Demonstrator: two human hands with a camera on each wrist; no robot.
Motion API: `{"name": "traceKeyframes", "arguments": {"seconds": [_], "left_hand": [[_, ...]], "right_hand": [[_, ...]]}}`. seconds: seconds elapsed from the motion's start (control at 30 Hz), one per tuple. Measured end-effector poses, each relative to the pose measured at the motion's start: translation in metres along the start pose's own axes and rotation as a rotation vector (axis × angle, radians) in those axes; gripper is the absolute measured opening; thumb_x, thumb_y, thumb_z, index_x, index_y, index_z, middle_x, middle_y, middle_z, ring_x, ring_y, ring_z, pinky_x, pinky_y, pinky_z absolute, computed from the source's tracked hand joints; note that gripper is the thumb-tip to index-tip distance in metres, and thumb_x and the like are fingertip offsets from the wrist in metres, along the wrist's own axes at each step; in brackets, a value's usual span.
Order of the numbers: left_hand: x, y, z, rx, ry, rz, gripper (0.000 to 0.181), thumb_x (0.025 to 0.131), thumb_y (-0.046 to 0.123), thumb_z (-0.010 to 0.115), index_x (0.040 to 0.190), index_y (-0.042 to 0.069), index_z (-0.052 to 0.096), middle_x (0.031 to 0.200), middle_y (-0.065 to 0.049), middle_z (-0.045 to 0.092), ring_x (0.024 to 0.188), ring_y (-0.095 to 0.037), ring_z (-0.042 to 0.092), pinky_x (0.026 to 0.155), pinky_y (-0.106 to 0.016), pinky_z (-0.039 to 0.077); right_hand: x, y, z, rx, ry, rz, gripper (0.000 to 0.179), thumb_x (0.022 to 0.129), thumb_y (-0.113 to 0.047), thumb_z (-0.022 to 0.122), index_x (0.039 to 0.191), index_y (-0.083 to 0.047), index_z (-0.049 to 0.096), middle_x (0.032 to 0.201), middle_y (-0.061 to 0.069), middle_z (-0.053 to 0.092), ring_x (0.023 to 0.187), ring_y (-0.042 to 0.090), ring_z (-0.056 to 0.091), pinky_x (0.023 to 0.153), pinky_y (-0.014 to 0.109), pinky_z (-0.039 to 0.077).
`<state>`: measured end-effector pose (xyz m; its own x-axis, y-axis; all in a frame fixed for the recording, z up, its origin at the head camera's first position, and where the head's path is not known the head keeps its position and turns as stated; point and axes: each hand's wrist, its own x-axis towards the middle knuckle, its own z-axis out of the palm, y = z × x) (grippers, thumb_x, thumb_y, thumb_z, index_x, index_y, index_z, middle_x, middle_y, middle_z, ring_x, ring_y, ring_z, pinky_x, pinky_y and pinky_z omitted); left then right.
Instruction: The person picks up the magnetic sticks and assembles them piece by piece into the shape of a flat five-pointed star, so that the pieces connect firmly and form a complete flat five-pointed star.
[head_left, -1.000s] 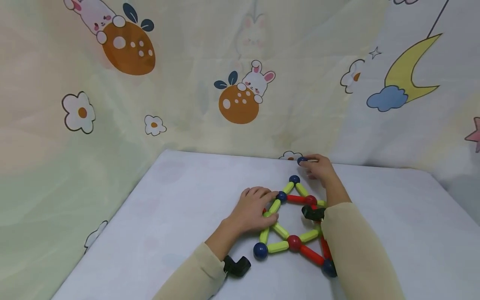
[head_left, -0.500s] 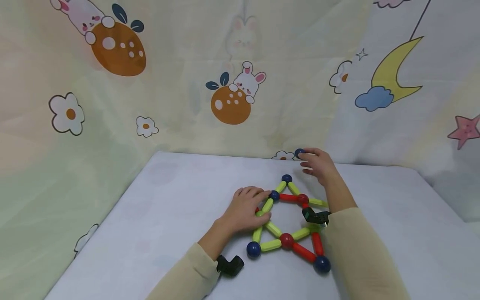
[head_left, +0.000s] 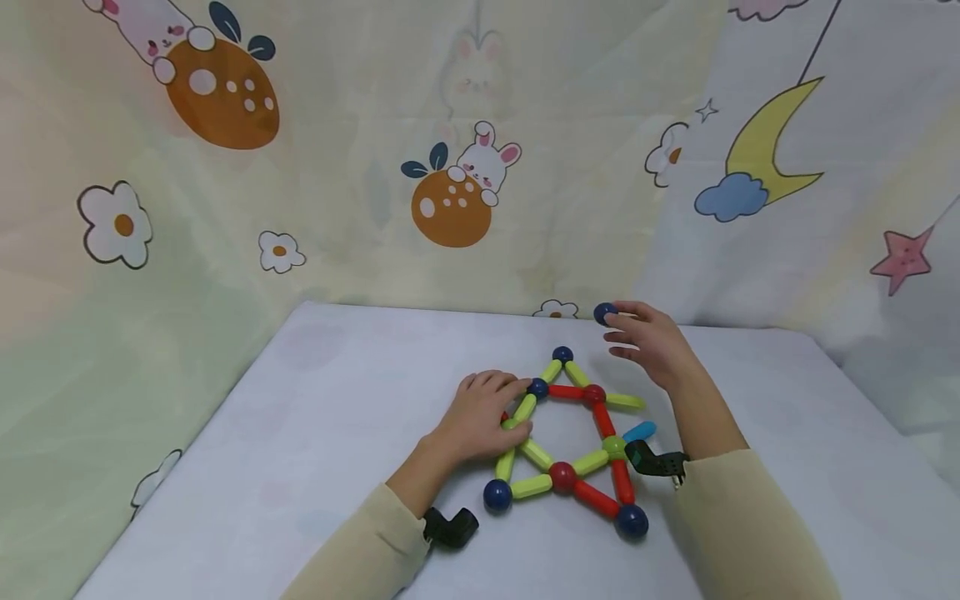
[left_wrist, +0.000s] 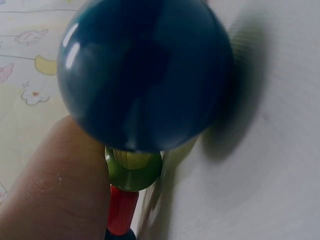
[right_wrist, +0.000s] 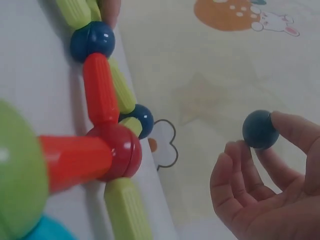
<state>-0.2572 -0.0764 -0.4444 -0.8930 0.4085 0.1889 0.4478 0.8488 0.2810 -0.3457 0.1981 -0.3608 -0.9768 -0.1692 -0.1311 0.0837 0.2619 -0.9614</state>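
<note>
Between thumb and fingertips, my right hand pinches a loose dark blue ball, raised near the table's far edge. The right wrist view shows this blue ball apart from everything else, the other fingers half curled below it. A flat frame of magnetic rods and balls lies on the table, with red balls, blue balls, a green ball, and red and yellow-green rods. My left hand holds the frame's left side, index finger at a blue ball; its palm hides part of the frame.
A light blue rod and a yellow-green rod stick out from the frame's right side. The white table meets a printed cloth backdrop. Black wrist cameras sit at both cuffs.
My right hand has drawn back slightly to the right with the blue ball, uncovering more of the frame's right side. The head view has shifted a little; my left hand stays on the frame.
</note>
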Motion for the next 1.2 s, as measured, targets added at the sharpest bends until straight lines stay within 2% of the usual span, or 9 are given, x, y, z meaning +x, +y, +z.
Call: {"name": "traceKeyframes", "arguments": {"seconds": [0.1, 0.17, 0.27, 0.43, 0.57, 0.77, 0.97, 1.2], "left_hand": [[-0.001, 0.0, -0.001, -0.001, -0.003, -0.001, 0.066, 0.095, 0.051, 0.055, 0.154, 0.024, 0.05, 0.15, -0.002, 0.055, 0.143, -0.026, 0.044, 0.12, -0.057, 0.032], [-0.001, 0.0, -0.001, 0.002, -0.005, -0.001, 0.066, 0.095, 0.052, 0.054, 0.154, 0.024, 0.049, 0.15, -0.002, 0.055, 0.143, -0.026, 0.044, 0.121, -0.057, 0.032], [0.0, 0.0, -0.003, 0.002, -0.01, -0.005, 0.066, 0.095, 0.052, 0.053, 0.155, 0.024, 0.049, 0.151, -0.003, 0.054, 0.144, -0.026, 0.043, 0.121, -0.057, 0.031], [0.0, 0.0, -0.003, 0.001, -0.016, -0.013, 0.066, 0.096, 0.052, 0.052, 0.155, 0.025, 0.048, 0.151, -0.003, 0.054, 0.144, -0.026, 0.043, 0.121, -0.058, 0.031], [0.0, 0.0, -0.001, 0.0, -0.009, -0.009, 0.065, 0.096, 0.052, 0.052, 0.155, 0.025, 0.049, 0.15, -0.003, 0.055, 0.143, -0.027, 0.043, 0.121, -0.058, 0.031], [0.0, 0.0, 0.0, -0.011, -0.003, -0.005, 0.065, 0.095, 0.052, 0.053, 0.154, 0.024, 0.05, 0.149, -0.003, 0.055, 0.143, -0.027, 0.044, 0.121, -0.058, 0.031], [-0.001, -0.001, -0.001, -0.01, 0.01, -0.001, 0.065, 0.095, 0.052, 0.054, 0.153, 0.024, 0.051, 0.148, -0.003, 0.056, 0.142, -0.027, 0.045, 0.12, -0.058, 0.032], [-0.001, -0.001, 0.001, -0.009, 0.006, 0.0, 0.065, 0.095, 0.052, 0.054, 0.153, 0.024, 0.051, 0.148, -0.003, 0.056, 0.142, -0.027, 0.045, 0.119, -0.056, 0.033]], "right_hand": [[-0.008, 0.005, -0.004, -0.003, -0.014, -0.001, 0.069, 0.105, -0.042, 0.057, 0.161, -0.009, 0.03, 0.147, 0.017, 0.049, 0.125, 0.028, 0.058, 0.091, 0.023, 0.055], [-0.011, 0.009, -0.007, -0.014, -0.013, -0.013, 0.07, 0.105, -0.043, 0.057, 0.16, -0.009, 0.032, 0.141, 0.014, 0.052, 0.118, 0.024, 0.06, 0.087, 0.02, 0.056], [-0.015, 0.015, -0.01, -0.039, -0.019, -0.028, 0.07, 0.104, -0.043, 0.058, 0.159, -0.008, 0.033, 0.14, 0.015, 0.053, 0.117, 0.024, 0.061, 0.087, 0.021, 0.056], [-0.023, 0.026, -0.012, -0.075, -0.035, -0.046, 0.068, 0.105, -0.043, 0.056, 0.158, -0.007, 0.034, 0.15, 0.024, 0.047, 0.121, 0.03, 0.06, 0.089, 0.022, 0.056], [-0.03, 0.032, -0.015, -0.094, -0.029, -0.064, 0.067, 0.105, -0.043, 0.057, 0.156, -0.006, 0.036, 0.147, 0.024, 0.05, 0.117, 0.029, 0.062, 0.089, 0.023, 0.057], [-0.045, 0.041, -0.023, -0.109, -0.034, -0.072, 0.064, 0.105, -0.044, 0.057, 0.151, -0.002, 0.04, 0.135, 0.021, 0.059, 0.111, 0.025, 0.065, 0.088, 0.023, 0.057], [-0.051, 0.052, -0.031, -0.092, -0.049, -0.068, 0.064, 0.104, -0.045, 0.057, 0.148, -0.001, 0.042, 0.131, 0.017, 0.061, 0.108, 0.023, 0.065, 0.088, 0.024, 0.057], [-0.054, 0.068, -0.044, -0.048, -0.056, -0.041, 0.064, 0.105, -0.045, 0.056, 0.147, 0.001, 0.041, 0.122, 0.001, 0.064, 0.103, 0.012, 0.065, 0.088, 0.024, 0.057]]}}
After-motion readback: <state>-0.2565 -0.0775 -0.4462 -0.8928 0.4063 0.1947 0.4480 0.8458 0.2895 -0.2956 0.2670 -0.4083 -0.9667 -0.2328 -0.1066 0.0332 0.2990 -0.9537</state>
